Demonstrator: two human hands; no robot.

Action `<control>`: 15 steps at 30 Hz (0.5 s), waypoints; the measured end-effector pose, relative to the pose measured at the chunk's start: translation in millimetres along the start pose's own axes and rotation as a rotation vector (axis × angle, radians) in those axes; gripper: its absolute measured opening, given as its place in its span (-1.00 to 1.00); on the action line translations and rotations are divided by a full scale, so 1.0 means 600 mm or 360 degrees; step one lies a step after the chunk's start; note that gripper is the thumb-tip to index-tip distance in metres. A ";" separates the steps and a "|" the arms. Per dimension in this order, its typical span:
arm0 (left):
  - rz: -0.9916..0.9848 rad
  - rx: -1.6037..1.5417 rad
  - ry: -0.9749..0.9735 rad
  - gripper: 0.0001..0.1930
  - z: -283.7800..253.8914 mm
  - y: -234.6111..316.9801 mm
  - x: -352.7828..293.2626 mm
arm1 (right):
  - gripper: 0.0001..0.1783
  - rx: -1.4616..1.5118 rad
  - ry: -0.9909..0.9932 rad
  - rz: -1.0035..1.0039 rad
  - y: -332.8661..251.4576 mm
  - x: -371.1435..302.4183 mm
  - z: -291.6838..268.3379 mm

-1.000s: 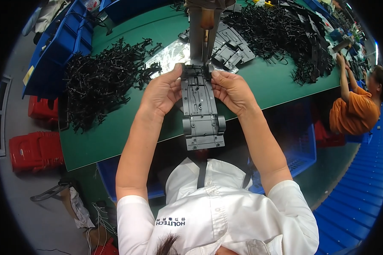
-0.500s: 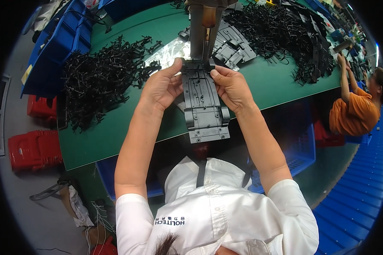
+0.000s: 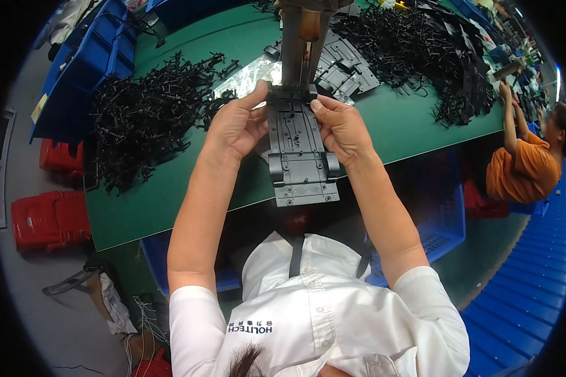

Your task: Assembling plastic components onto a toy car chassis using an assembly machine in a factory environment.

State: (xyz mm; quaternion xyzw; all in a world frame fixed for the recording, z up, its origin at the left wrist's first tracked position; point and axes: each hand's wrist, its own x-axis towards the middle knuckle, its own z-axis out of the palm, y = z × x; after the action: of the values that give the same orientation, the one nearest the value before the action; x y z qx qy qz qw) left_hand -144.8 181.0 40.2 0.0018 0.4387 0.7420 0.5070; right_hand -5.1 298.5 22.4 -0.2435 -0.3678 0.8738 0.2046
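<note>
A long dark grey moulded plastic plate, with raised ribs and small bosses, lies between my hands. My left hand grips its far left edge, thumb on top and fingers curled beneath. At the far right edge my right hand pinches it between thumb and bent fingers. The plate's far end sits under a bench machine's upright column, which hides part of it. Its near end sticks out past the table's front edge.
Heaps of black plastic parts lie left and right on the green table. More grey plates rest behind the column. Blue bins stand at far left, red stools below. A person in orange works at right.
The plate's near end has shifted slightly left and away from me, its far end further under the column. Both hands keep their hold, with the left fingers moved up a little.
</note>
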 end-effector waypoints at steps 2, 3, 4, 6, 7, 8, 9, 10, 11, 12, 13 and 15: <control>-0.0018 0.0002 0.0025 -0.74 0.003 0.000 0.000 | -0.72 -0.0002 -0.0003 0.0001 0.000 0.001 -0.002; -0.0017 0.0001 0.0025 -0.74 0.002 0.000 0.001 | -0.72 -0.0004 -0.0006 0.0004 0.000 0.002 -0.002; -0.0022 -0.0005 0.0025 -0.73 0.001 0.000 0.002 | -0.72 -0.0005 -0.0007 0.0005 -0.001 0.001 -0.001; -0.0027 -0.0011 0.0026 -0.73 0.001 0.000 0.003 | -0.72 -0.0028 0.0015 0.0024 -0.003 -0.001 0.002; -0.0020 -0.0002 0.0033 -0.73 0.001 0.001 0.004 | -0.72 -0.0028 0.0014 0.0026 -0.002 0.001 0.001; -0.0013 0.0006 0.0041 -0.73 0.001 0.001 0.003 | -0.72 -0.0020 0.0019 0.0015 0.000 0.004 -0.002; -0.0013 0.0006 0.0040 -0.73 0.003 0.001 0.003 | -0.72 -0.0013 0.0024 0.0003 0.001 0.005 -0.003; -0.0015 -0.0005 0.0034 -0.73 0.004 0.002 0.002 | -0.72 -0.0014 0.0025 0.0003 0.000 0.005 -0.003; -0.0016 -0.0016 0.0028 -0.73 0.005 0.002 0.001 | -0.72 -0.0018 0.0029 -0.0001 -0.001 0.004 -0.001; -0.0014 -0.0016 0.0031 -0.73 0.005 0.002 0.001 | -0.72 -0.0021 0.0032 -0.0002 -0.002 0.003 0.000; -0.0010 -0.0018 0.0028 -0.74 0.004 0.003 0.001 | -0.72 -0.0021 0.0030 0.0000 -0.002 0.003 0.002; -0.0007 -0.0019 0.0025 -0.74 0.003 0.003 0.002 | -0.72 -0.0054 0.0054 0.0001 -0.004 0.001 0.005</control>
State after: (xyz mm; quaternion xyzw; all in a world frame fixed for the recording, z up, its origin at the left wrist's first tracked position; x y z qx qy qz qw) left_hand -145.6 182.6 41.9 -0.0081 0.4382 0.7436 0.5050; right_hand -6.7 298.6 25.7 -0.2619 -0.3789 0.8633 0.2063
